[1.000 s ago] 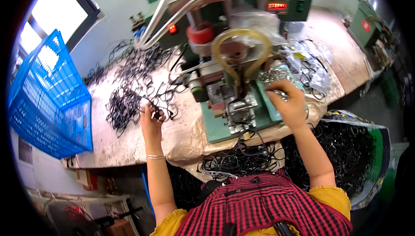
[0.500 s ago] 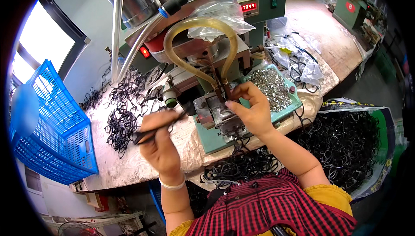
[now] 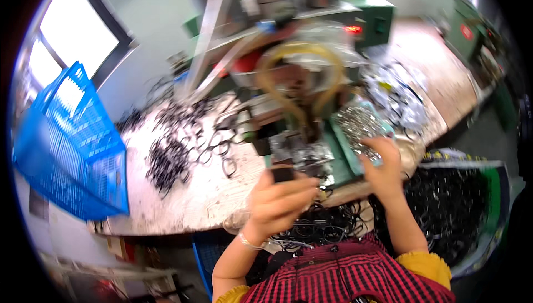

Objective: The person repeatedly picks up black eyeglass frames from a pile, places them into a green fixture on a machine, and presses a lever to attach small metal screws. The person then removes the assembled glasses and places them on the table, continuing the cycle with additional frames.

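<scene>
- The left hand (image 3: 280, 200), low in the centre of the frame, has its fingers curled around a small dark piece (image 3: 283, 174), raised just in front of the machine's metal fixture (image 3: 302, 156).
- The right hand (image 3: 383, 170), right of centre, reaches into the pile of small metal parts (image 3: 358, 125); blur hides whether it grips any.
- Loose black loops (image 3: 177, 153) lie on the bench (image 3: 194, 203), left of centre.
- A blue crate (image 3: 66, 147) stands at far left.

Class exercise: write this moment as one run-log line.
left hand: holds dark part by press | right hand: on tray of metal bits | black loops: on bench
</scene>
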A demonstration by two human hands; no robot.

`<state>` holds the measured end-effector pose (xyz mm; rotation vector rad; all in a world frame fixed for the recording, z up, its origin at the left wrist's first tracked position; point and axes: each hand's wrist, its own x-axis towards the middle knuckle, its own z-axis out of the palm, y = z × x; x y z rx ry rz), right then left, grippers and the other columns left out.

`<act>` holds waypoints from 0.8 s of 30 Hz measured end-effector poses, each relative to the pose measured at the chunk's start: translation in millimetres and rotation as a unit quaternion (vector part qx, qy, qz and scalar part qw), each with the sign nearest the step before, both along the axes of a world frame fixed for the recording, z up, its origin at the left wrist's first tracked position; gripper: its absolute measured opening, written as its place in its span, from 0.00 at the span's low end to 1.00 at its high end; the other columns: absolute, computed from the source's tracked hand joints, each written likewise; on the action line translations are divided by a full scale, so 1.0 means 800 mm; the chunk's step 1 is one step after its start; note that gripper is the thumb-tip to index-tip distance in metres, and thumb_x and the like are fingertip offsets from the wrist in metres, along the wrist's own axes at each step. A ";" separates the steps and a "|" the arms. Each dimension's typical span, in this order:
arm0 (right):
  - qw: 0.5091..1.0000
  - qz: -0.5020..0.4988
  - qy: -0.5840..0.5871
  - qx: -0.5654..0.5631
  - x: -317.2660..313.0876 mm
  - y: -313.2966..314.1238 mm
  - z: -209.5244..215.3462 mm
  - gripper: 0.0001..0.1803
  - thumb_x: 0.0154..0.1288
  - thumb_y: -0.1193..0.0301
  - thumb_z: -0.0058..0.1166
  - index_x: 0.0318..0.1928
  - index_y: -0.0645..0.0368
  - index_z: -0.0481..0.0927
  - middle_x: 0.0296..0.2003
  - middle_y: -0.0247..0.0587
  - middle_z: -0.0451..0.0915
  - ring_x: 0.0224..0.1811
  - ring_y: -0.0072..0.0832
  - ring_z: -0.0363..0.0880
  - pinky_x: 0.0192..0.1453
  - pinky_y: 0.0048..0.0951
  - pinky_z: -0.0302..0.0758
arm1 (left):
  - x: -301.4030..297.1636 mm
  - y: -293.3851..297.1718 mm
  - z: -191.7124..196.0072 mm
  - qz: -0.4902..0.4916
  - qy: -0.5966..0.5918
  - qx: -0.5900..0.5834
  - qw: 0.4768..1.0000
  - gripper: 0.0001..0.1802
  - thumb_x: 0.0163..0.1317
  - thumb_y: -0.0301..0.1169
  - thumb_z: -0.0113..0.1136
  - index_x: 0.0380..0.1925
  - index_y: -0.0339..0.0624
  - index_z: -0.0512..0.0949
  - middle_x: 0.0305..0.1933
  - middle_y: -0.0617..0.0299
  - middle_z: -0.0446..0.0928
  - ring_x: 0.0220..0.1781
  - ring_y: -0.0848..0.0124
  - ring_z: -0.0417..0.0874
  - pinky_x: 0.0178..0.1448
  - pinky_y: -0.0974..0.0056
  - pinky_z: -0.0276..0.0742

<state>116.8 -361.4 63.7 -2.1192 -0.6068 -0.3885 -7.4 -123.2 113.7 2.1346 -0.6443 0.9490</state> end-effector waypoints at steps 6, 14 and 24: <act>0.968 -0.134 -0.141 -0.159 0.072 -0.088 -0.151 0.20 0.66 0.65 0.63 0.54 0.63 0.83 0.47 0.51 0.84 0.52 0.47 0.79 0.60 0.42 0.73 | 0.032 -0.006 -0.038 -0.060 -0.060 0.036 0.996 0.12 0.59 0.34 0.64 0.44 0.53 0.85 0.49 0.67 0.81 0.38 0.58 0.71 0.62 0.43 0.64; 0.981 -0.078 -0.158 -0.080 0.099 -0.054 -0.124 0.16 0.67 0.69 0.61 0.50 0.68 0.82 0.50 0.54 0.82 0.52 0.50 0.78 0.60 0.44 0.73 | 0.033 -0.036 -0.061 -0.006 -0.079 -0.040 0.996 0.03 0.53 0.33 0.69 0.27 0.56 0.84 0.38 0.77 0.82 0.41 0.60 0.73 0.59 0.47 0.63; 0.986 -0.021 -0.061 -0.153 0.092 -0.022 -0.095 0.14 0.64 0.71 0.59 0.48 0.67 0.82 0.55 0.56 0.77 0.59 0.55 0.73 0.64 0.48 0.70 | 0.026 -0.009 -0.048 -0.030 -0.044 0.032 0.998 0.15 0.48 0.30 0.67 0.40 0.52 0.83 0.47 0.69 0.81 0.40 0.58 0.73 0.59 0.46 0.65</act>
